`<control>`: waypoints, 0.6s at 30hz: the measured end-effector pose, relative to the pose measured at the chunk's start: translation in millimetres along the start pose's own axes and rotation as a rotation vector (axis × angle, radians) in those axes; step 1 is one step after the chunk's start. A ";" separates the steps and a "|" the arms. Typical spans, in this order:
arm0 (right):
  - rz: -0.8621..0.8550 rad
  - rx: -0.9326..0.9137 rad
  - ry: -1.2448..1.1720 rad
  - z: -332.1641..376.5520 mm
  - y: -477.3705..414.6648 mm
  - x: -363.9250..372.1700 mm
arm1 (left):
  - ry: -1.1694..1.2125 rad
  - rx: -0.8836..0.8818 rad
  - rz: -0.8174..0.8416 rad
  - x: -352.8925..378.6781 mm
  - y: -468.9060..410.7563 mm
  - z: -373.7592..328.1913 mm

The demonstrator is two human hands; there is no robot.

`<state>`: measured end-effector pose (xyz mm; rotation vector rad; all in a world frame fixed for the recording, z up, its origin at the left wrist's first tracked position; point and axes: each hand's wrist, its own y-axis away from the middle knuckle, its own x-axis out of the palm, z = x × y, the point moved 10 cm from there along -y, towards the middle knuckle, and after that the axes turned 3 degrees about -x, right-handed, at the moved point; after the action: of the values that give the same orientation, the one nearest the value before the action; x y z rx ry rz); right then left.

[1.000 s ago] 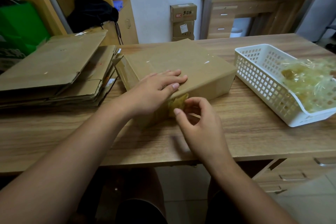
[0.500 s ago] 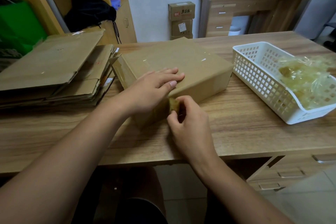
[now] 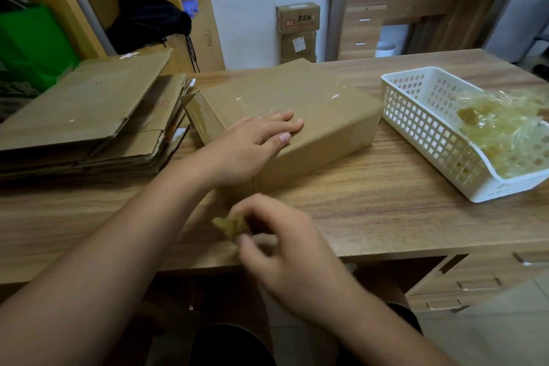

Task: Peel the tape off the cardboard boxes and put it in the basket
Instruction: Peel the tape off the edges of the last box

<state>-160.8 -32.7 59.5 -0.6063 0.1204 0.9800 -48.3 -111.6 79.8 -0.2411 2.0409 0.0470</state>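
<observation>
— Drawn back since a second ago, with the right hand (image 3: 285,249): off the near face of the cardboard box (image 3: 312,104), down to the front edge of the table (image 3: 371,202). Blurred, yet plainly pinching a crumpled tape wad (image 3: 230,226) between thumb and fingertips.

— And with the left hand (image 3: 252,142)?

— Lying flat on the box top, fingers straight, pressing down. Gripping nothing.

— Which way to the basket (image 3: 416,116)?

— Off to the right and farther back, well apart from the wad. Long axis slanting from far-left to near-right, with loose tape already heaped inside.

— So, likely a carry rightward with the right hand?

— Likely: nearer by far, and no reaching across the box.
</observation>
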 end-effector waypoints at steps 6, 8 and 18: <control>-0.157 0.058 -0.139 -10.7 -0.9 -78.6 | -0.043 0.015 0.043 -1.6 6.2 -4.2; -0.222 0.051 -0.143 -5.9 1.0 -108.0 | -0.048 0.035 0.061 -2.7 8.6 -5.9; -0.545 -0.018 0.549 60.5 19.1 -284.6 | 0.019 0.023 0.161 -5.7 20.9 7.5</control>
<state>-347.2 -203.9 204.1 -0.8581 0.4097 0.2710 -43.2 -89.3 79.9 -0.0629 2.0744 0.1212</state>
